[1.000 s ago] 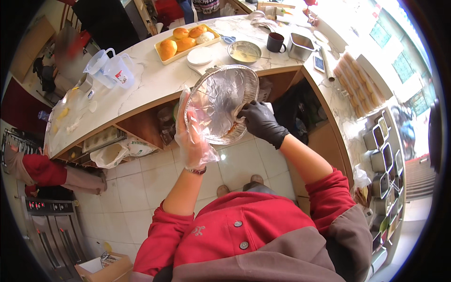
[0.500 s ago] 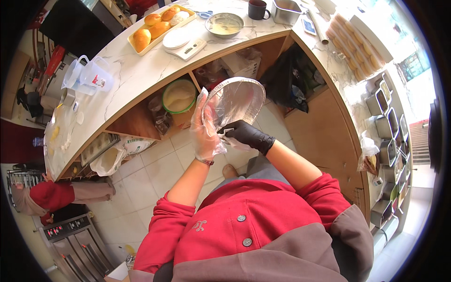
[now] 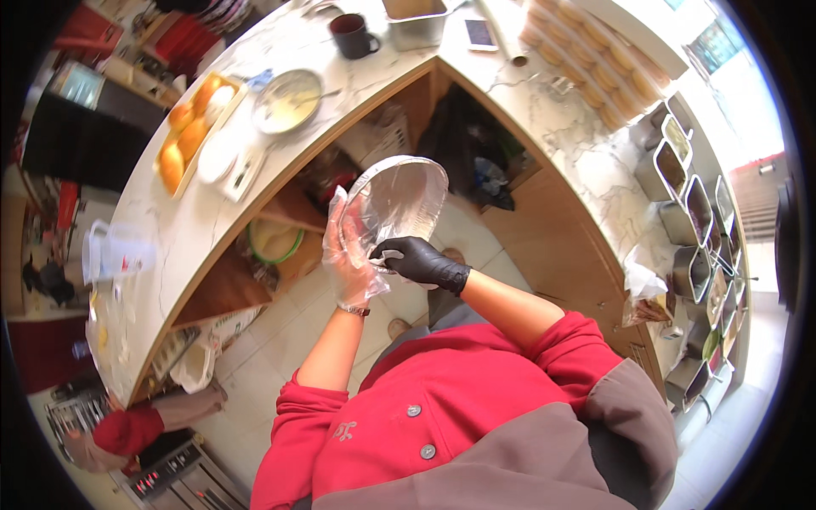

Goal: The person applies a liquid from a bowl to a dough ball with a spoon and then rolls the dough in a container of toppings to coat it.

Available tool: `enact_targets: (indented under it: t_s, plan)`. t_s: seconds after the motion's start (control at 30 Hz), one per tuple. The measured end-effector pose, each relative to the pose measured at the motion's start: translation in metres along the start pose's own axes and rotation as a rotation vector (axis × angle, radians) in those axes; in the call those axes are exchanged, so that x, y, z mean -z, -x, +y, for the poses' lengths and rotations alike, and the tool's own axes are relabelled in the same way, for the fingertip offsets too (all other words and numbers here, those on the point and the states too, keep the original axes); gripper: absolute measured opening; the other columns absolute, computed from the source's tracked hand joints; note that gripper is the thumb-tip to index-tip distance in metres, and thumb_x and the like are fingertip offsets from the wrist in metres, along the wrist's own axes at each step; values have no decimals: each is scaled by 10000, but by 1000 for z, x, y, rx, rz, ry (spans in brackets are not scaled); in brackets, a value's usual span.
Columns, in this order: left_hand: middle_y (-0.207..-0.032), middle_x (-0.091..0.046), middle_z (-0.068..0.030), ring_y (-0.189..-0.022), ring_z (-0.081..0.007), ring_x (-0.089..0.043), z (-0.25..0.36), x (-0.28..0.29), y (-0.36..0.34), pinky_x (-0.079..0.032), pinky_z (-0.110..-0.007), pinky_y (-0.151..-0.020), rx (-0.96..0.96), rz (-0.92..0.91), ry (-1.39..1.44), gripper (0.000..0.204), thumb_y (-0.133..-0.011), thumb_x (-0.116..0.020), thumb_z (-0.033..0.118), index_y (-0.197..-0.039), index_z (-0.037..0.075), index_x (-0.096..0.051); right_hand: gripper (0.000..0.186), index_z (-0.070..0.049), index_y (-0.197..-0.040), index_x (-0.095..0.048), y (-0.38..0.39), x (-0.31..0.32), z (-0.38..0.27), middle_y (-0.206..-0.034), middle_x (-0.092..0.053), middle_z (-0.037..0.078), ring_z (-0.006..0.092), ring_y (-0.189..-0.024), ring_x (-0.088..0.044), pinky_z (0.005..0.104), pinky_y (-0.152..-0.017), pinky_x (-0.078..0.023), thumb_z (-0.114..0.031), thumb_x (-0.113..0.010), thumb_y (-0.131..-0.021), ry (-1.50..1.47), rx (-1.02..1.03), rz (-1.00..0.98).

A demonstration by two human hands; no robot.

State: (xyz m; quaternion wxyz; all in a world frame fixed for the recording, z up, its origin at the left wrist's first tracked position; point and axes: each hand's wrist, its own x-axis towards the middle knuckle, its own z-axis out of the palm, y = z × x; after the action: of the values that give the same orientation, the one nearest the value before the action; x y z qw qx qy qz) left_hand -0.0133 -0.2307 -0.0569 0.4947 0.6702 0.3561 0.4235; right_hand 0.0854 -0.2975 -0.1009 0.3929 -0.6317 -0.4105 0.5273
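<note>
Clear plastic jug (image 3: 119,253) stands at far left on the marbled counter (image 3: 189,223). Next, a yellow tray (image 3: 189,172) holds buns; beside it, a metal bowl (image 3: 293,79). Left hand (image 3: 345,251), in a transparent glove, grips the tilted foil pan (image 3: 408,194) by its left side, clear of the counter. Right hand (image 3: 418,262), black-gloved, fingers curled at the pan's near rim; whether they pinch anything cannot be confirmed. Metal tins (image 3: 678,223) line the right.
</note>
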Motion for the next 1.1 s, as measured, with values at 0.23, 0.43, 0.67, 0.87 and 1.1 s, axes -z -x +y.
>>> enact_targets:
  t_s: [0.23,0.43,0.67,0.87,1.1]
  plan:
    - [-1146,-525,-226,-1012,-298,-545,-72,-114,-55,-427,-356,-816,125,28,-503,409,-941,-367,313,-1212,13,-426,294,-106,-978,-629,-55,130,59,-970,-613,153,318,-888,-586,346,-784,-458,2,-526,-724,258,210,257]
    - [-1019,-513,-104,-777,-180,-546,-145,-212,-59,-484,-304,-590,1002,-6,378,537,-893,-394,490,-1290,145,-286,288,-111,-954,-632,-83,204,163,-989,-611,156,319,-915,-581,367,-791,-456,-32,-472,-728,367,17,185]
    - [-1187,-427,-162,-1073,-231,-444,-217,-262,-58,-308,-285,-955,429,-262,-117,516,-758,-356,-70,-1256,-26,-229,210,-38,-906,-622,-98,227,208,-951,-614,163,273,-889,-583,338,-784,-449,-75,-466,-771,256,-17,577]
    - [-1203,-411,-200,-1124,-342,-411,-250,-276,-50,-310,-368,-972,293,-174,-123,505,-741,-429,-66,-1228,0,-315,232,-31,-893,-619,-124,221,241,-892,-623,107,202,-819,-570,316,-757,-442,-170,-437,-853,251,69,509]
    - [-1178,-414,-183,-1104,-314,-418,-264,-280,-37,-314,-355,-958,181,-176,-107,550,-708,-444,-137,-1222,8,-313,147,-23,-881,-598,-140,218,242,-742,-596,138,210,-618,-595,304,-588,-481,-66,-488,-792,416,284,647]
